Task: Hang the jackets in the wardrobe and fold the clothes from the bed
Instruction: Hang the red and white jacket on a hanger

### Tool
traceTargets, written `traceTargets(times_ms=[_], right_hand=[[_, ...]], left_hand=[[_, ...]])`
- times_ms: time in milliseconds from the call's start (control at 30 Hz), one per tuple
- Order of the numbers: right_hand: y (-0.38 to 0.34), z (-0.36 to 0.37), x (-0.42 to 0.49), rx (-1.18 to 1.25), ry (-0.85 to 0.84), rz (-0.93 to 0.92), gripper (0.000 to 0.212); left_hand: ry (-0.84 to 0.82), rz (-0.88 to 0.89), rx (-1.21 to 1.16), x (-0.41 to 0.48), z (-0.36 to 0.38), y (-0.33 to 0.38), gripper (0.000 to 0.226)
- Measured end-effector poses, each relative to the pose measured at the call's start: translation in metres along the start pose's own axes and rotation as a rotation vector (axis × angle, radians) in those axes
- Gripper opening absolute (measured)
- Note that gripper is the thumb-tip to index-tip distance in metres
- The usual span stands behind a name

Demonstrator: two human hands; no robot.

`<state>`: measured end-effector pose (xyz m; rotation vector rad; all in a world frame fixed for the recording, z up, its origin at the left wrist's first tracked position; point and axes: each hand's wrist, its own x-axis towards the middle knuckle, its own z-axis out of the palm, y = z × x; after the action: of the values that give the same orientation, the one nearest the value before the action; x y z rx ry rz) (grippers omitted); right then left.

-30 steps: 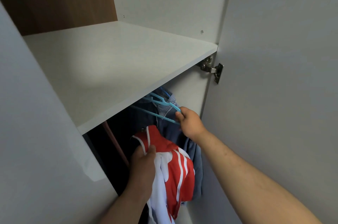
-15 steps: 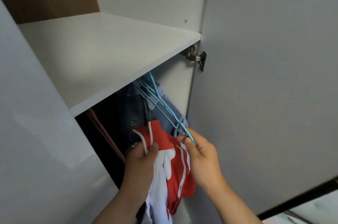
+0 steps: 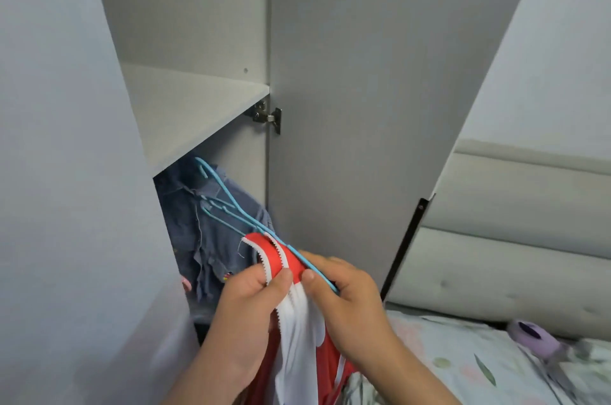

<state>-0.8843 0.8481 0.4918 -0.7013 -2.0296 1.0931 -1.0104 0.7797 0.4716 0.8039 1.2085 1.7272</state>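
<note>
Now our left hand (image 3: 254, 298) pinches the collar of the red-and-white jacket (image 3: 297, 322) outside the open wardrobe (image 3: 198, 24); our right hand (image 3: 350, 302) curls round a blue hanger (image 3: 297, 254). Neighbouring hangers bunch against the denim jacket (image 3: 211, 239); a pull may drag them along.

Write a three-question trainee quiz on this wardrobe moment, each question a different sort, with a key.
1. True or false: the left hand holds nothing.
2. The right hand grips: A) the blue hanger; B) the door hinge; C) the bedsheet.
3. Fill in: the blue garment inside the wardrobe is made of ____.

Key: 1 false, it pinches the red and white jacket; 2 A; 3 denim.
</note>
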Motion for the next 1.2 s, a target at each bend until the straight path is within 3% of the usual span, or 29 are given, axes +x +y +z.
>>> traceTargets(times_ms=[167,467,633,900,1033,1200], right_hand=[[-0.046,-0.012,-0.063,-0.026,0.144,0.007,0.036],[-0.106,-0.018,-0.168,0.078,0.369,0.113,0.033],[-0.121,-0.024,-0.204,0.017,0.491,0.186,0.033],[-0.113,-0.040,-0.223,0.062,0.631,0.214,0.031],[-0.100,-0.050,-0.224,0.101,0.675,0.226,0.029],[-0.080,-0.070,-0.215,0.082,0.780,0.303,0.028]], left_hand=[[-0.231,-0.043,-0.136,-0.056,0.014,0.027,0.031],[-0.514,-0.061,0.034,-0.133,0.031,0.044,0.026],[-0.691,-0.055,0.087,-0.151,0.048,0.040,0.031],[-0.813,-0.125,0.113,-0.151,0.068,0.023,0.034],[-0.784,-0.199,0.115,-0.140,0.079,0.013,0.038],[-0.807,-0.253,0.069,-0.123,0.109,0.001,0.026]])
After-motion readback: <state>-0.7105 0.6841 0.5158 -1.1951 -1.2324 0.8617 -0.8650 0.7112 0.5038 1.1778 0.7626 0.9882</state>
